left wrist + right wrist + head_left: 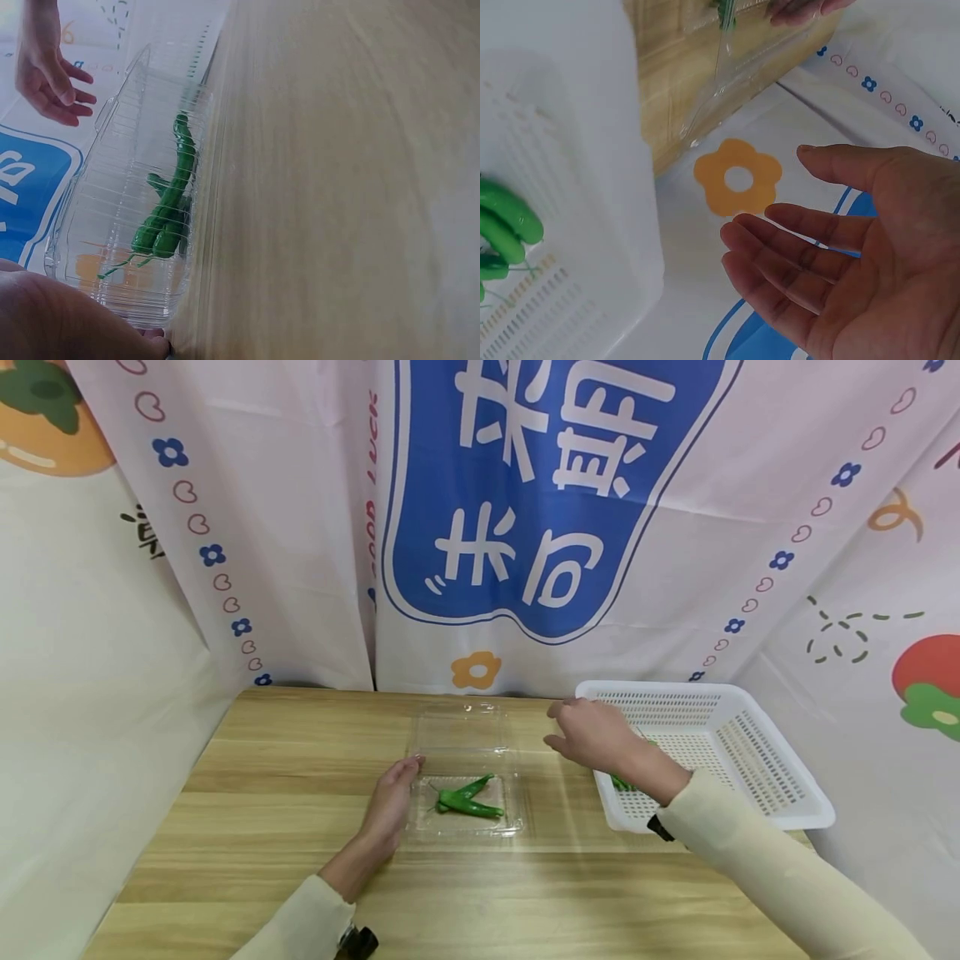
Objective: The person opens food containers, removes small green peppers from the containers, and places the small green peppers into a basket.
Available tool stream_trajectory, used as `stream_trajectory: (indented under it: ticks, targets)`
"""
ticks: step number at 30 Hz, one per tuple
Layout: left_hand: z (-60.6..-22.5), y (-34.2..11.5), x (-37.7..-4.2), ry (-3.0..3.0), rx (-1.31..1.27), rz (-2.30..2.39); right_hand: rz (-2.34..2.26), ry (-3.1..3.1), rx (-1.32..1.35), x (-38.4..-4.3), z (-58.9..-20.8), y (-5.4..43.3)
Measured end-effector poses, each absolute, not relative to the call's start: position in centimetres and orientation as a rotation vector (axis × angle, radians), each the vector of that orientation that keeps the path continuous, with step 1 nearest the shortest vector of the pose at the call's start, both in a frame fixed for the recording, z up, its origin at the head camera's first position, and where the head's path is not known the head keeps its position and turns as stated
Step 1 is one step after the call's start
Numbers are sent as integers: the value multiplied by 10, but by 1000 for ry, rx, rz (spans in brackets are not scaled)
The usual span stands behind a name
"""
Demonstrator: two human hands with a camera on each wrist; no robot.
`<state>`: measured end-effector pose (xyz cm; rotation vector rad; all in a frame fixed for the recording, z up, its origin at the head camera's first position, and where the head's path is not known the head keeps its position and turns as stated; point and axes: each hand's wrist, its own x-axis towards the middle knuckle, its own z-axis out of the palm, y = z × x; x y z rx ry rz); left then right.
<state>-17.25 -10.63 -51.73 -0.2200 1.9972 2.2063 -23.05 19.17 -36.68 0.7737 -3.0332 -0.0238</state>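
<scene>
A clear plastic clamshell box [517, 827] lies with its lid [461, 731] folded back on the table. Two green chili peppers [468, 803] rest in its base, crossing near their stems. Along the box's left side, my left hand [387, 806] touches the edge with its fingertips; part of it is cut off in the left wrist view. My right hand [832, 255] is raised beside the white basket's left rim, its fingers loosely bent and apart, holding nothing. More green chili peppers [502, 221] lie in the white plastic basket [806, 806], partly hidden by my right arm in the head view.
The wooden table [285, 827] runs back to a printed cloth [315, 568] hanging behind it. The basket's raised walls stand at the table's right side, under my right forearm. Cloth also hangs along both sides.
</scene>
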Motion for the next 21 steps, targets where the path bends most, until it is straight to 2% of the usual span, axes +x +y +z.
stream_trajectory:
  ticks: [21]
  targets:
    - [-518, -106, -172, 2010, -217, 2211, -62, -3004, 999, -214, -390, 133]
